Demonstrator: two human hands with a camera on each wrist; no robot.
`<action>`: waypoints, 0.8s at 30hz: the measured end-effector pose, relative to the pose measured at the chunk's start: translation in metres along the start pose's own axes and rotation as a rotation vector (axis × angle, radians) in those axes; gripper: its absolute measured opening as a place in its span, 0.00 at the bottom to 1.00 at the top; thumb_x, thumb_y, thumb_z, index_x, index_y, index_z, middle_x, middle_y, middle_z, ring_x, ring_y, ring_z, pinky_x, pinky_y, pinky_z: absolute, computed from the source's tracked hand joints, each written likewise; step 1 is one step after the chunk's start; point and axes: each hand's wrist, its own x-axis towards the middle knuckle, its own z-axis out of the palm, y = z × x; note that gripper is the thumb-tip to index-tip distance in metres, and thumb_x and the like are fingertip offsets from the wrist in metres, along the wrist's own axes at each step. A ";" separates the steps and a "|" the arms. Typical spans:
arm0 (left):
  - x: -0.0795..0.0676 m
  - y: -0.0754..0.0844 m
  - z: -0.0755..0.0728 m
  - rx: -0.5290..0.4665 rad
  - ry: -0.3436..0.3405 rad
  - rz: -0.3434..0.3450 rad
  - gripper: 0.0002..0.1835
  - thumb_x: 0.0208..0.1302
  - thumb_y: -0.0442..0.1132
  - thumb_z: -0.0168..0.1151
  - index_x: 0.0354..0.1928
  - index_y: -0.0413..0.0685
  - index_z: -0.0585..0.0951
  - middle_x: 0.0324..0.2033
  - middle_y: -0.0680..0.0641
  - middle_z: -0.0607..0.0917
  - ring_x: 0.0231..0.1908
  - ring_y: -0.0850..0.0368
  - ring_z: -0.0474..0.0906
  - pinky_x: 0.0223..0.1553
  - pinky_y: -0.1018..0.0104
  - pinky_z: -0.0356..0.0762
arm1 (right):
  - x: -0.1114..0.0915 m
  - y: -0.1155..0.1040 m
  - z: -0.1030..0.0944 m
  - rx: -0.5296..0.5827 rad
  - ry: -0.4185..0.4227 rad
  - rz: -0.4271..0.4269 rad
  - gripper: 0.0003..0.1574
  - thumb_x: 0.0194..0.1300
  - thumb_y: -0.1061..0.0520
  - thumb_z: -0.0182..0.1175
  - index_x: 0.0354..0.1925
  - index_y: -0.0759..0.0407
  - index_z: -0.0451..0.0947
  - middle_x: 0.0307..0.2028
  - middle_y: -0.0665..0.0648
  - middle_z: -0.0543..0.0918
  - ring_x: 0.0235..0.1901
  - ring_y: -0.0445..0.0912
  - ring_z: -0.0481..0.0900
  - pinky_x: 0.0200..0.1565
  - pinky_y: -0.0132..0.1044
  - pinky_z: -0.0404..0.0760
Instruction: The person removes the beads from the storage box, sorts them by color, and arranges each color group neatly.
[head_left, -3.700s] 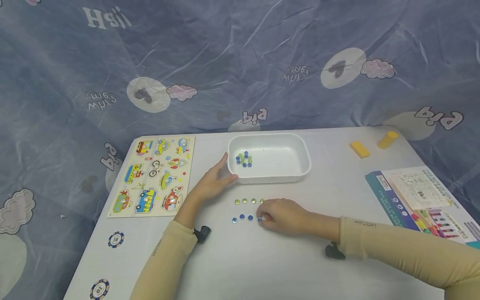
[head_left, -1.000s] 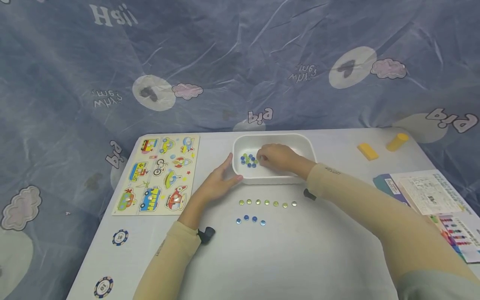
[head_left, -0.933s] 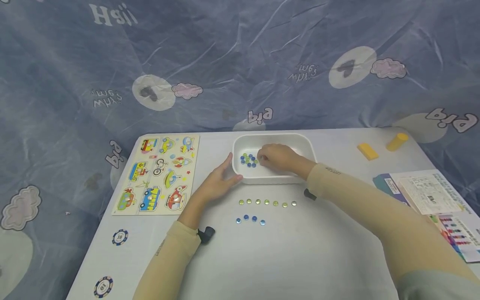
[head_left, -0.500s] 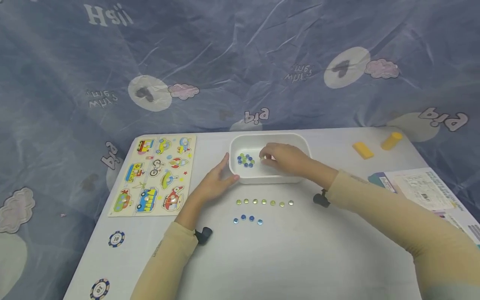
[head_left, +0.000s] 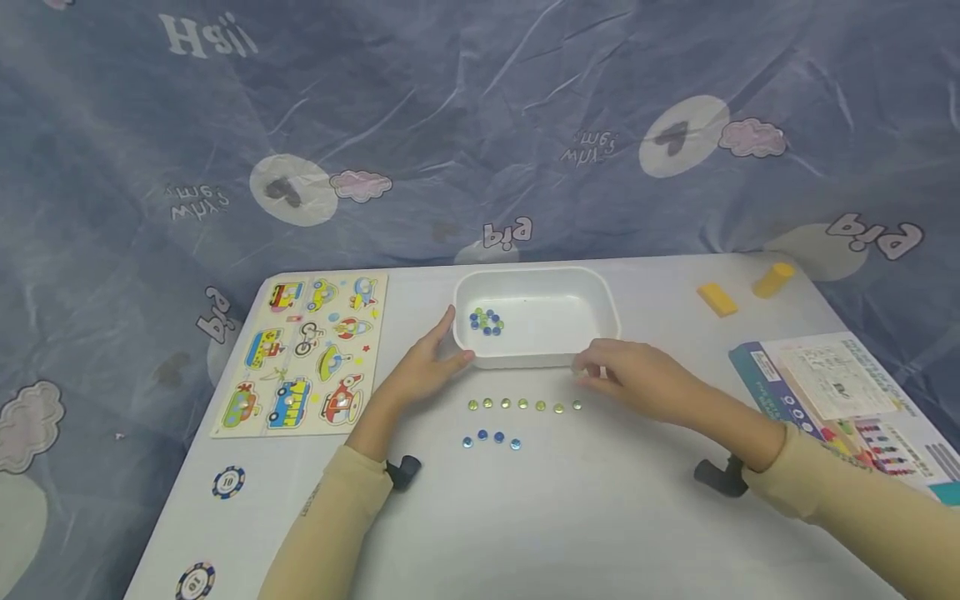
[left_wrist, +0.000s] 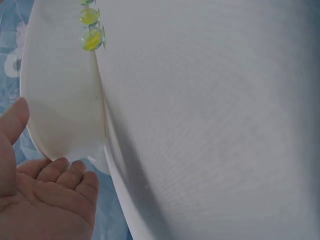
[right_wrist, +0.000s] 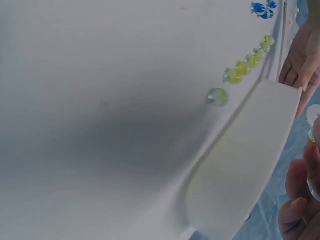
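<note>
The white bin (head_left: 536,354) on the tabletop (head_left: 570,508) looks light and stiff; the left hand (head_left: 420,372) rests flat-fingered against its corner. The right hand (head_left: 637,379) seemingly pinches a small, slippery glass bead (right_wrist: 314,135) just beyond the yellow-green row (head_left: 523,405).

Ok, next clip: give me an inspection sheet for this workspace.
Surface: white table.
Job's things: white tray holding a cluster of beads; green row and blue row of beads in front of it.
Clutter: vehicle puzzle, two chips, two yellow blocks, booklet.
Grippers: left hand rests against the tray's left corner; right hand pinches something small by the green row's right end.
Cables: nothing seen.
Surroundings: blue printed cloth behind.
</note>
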 end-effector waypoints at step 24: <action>0.001 -0.001 0.003 0.007 0.024 0.011 0.44 0.60 0.63 0.57 0.73 0.72 0.47 0.73 0.60 0.50 0.74 0.57 0.46 0.74 0.54 0.46 | -0.023 0.040 0.048 0.114 -0.155 0.168 0.14 0.59 0.46 0.64 0.43 0.45 0.81 0.36 0.42 0.84 0.37 0.38 0.79 0.44 0.42 0.82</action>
